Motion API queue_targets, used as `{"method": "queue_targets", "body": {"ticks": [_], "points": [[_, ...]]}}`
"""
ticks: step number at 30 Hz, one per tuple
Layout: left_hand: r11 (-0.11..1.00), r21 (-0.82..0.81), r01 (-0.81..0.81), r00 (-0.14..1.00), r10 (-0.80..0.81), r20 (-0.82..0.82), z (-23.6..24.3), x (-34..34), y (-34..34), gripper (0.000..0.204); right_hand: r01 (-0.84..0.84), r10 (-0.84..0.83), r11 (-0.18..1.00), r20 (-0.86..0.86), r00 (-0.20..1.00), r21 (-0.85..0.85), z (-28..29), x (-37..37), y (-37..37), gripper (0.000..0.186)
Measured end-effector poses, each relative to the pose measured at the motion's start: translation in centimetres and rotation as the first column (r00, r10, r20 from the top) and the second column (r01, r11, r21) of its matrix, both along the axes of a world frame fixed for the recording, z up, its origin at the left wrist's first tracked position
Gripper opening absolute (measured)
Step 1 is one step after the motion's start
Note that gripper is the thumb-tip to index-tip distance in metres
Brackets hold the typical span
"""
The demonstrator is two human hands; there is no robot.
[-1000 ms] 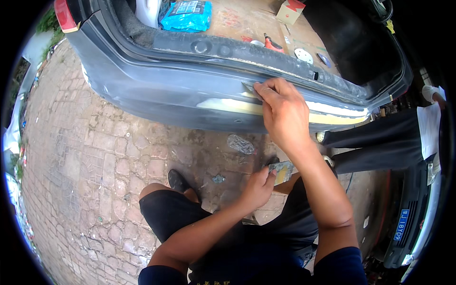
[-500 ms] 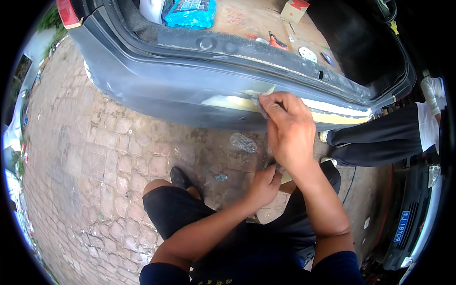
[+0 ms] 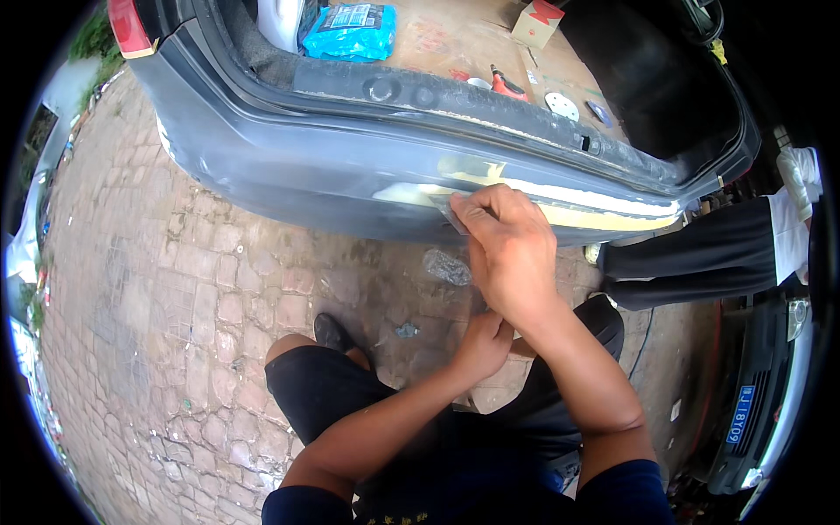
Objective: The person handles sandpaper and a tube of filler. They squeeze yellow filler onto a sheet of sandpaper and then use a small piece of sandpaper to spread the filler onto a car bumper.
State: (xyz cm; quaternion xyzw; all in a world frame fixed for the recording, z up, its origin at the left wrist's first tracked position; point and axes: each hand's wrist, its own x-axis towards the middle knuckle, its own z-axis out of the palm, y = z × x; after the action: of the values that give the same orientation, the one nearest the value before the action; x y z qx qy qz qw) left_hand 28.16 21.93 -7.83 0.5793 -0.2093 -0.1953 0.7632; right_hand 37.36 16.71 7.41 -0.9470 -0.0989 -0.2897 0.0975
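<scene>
My right hand [image 3: 509, 249] pinches a thin grey putty spreader [image 3: 449, 212] between thumb and fingers. Its edge lies against the rear bumper [image 3: 289, 166] of a car, at the left part of a yellow putty band [image 3: 612, 218]. White filler also shows on the bumper, and a smaller yellow smear sits just above the hand. Below the right wrist, my left hand [image 3: 484, 348] is closed; the right forearm hides its fingertips and whatever they hold.
In the open trunk lie a blue plastic package [image 3: 350, 33], a red-and-cream box [image 3: 537, 24], a red-handled tool [image 3: 507, 85] and a white disc [image 3: 562, 106]. A clear crumpled plastic piece [image 3: 447, 267] lies on the paving. Another person's dark-trousered legs [image 3: 691, 262] are at right, near another car [image 3: 761, 394].
My right hand has moved left and slightly down along the bumper with the spreader. More yellow putty shows above it. My left hand has barely shifted.
</scene>
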Motion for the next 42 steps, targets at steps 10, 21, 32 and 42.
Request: {"method": "queue_targets", "body": {"ticks": [10, 21, 32, 42], "points": [[0.991, 0.134, 0.030, 0.999, -0.028, -0.021, 0.6, -0.6, 0.2, 0.025, 0.057, -0.057, 0.998, -0.002, 0.998, -0.020, 0.7, 0.5, -1.9, 0.018], [0.960, 0.225, 0.164, 0.982, -0.138, -0.128, 0.9, -0.8, 0.3, 0.028, 0.118, -0.117, 0.992, 0.021, 0.993, -0.039, 1.5, 0.4, -7.0, 0.027], [0.969, 0.248, 0.019, 1.000, -0.023, 0.013, 0.0, -0.6, -0.9, 0.036, 0.075, -0.077, 0.996, -0.031, 0.997, -0.041, 1.6, -3.0, -7.5, 0.031], [0.981, 0.194, 0.024, 0.998, -0.012, -0.062, -1.1, -1.3, -1.5, 0.036, 0.083, -0.084, 0.996, -0.049, 0.995, -0.026, 1.1, -1.9, -9.9, 0.031]]}}
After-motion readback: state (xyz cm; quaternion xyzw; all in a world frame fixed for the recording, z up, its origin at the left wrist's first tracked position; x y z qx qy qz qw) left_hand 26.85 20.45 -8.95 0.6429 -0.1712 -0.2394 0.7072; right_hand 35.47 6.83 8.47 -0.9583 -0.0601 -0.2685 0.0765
